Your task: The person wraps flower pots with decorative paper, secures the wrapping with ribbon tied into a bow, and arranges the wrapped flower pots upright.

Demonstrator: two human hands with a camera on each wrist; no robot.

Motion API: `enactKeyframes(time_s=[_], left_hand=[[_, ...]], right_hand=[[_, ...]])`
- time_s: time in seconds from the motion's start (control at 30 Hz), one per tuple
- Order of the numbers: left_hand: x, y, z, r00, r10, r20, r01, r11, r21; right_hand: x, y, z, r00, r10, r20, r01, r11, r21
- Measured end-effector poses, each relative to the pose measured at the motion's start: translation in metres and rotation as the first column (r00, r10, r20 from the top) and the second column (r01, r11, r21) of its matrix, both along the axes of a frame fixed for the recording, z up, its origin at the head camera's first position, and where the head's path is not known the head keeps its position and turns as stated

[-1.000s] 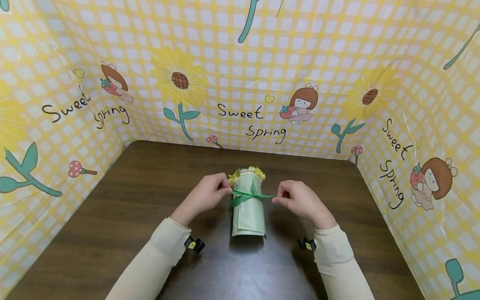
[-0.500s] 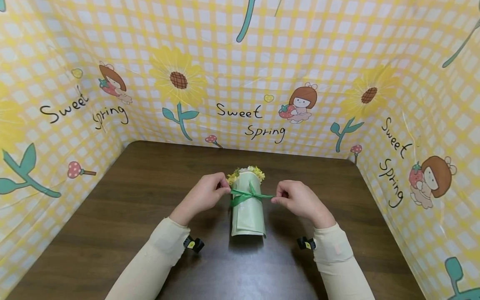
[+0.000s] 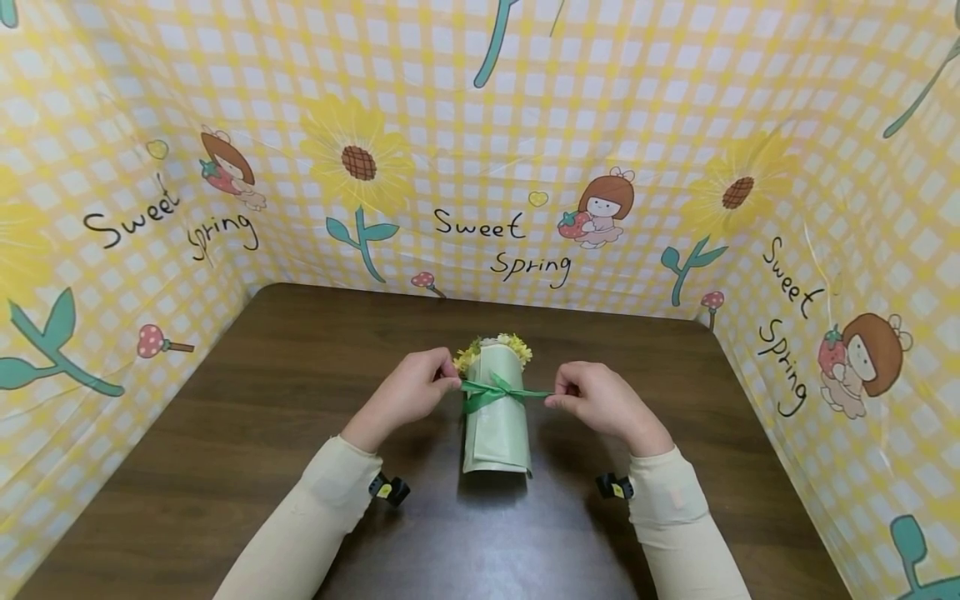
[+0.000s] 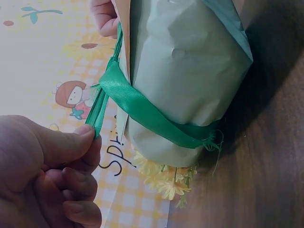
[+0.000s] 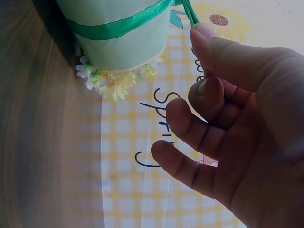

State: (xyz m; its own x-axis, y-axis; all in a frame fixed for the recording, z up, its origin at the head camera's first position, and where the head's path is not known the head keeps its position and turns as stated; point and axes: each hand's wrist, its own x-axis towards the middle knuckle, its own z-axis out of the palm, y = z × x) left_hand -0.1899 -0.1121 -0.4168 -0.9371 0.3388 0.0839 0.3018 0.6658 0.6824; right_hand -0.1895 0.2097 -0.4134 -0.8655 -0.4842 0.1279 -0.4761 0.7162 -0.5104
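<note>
A bouquet (image 3: pixel 497 442) wrapped in pale green paper lies on the brown table, its yellow and white flowers (image 3: pixel 516 343) toward the back. Round its middle runs a green ribbon (image 3: pixel 491 396), knotted on top. My left hand (image 3: pixel 411 387) pinches the ribbon's left side between thumb and forefinger, close beside the wrap. On the other side my right hand (image 3: pixel 603 400) pinches the right side, and the ribbon stretches taut between them. In the left wrist view the ribbon band (image 4: pixel 142 111) circles the paper, with a frayed end (image 4: pixel 211 141). The right wrist view shows the other fingers (image 5: pixel 190 123) loosely curled.
The dark wooden table (image 3: pixel 285 350) reaches back to a yellow checked cloth (image 3: pixel 480 167), which hangs as walls at the back and both sides. A black wrist camera (image 3: pixel 390 490) sits on the left sleeve, another black camera (image 3: pixel 615 486) on the right.
The upright bit of ribbon at the knot has become shorter and lower. Both hands keep their pinch and stay almost in place.
</note>
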Motion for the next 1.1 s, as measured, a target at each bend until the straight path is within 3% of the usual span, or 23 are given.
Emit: enactKeyframes(time_s=[0.3,0.63,1.1], left_hand=[[0.002,0.004,-0.004,0.999,0.018,0.031,-0.018,1.000,-0.020],[0.002,0.003,-0.002,0.999,0.040,0.033,-0.041,0.999,0.019],[-0.006,-0.006,-0.007,0.998,0.025,0.059,-0.025,1.000,0.006]], right_hand=[[-0.002,0.000,-0.005,1.000,-0.004,0.008,0.004,1.000,-0.007],[-0.003,-0.004,-0.006,0.999,-0.006,0.050,0.008,0.999,-0.050],[-0.006,-0.005,-0.011,0.995,-0.044,0.090,0.044,0.999,0.004]])
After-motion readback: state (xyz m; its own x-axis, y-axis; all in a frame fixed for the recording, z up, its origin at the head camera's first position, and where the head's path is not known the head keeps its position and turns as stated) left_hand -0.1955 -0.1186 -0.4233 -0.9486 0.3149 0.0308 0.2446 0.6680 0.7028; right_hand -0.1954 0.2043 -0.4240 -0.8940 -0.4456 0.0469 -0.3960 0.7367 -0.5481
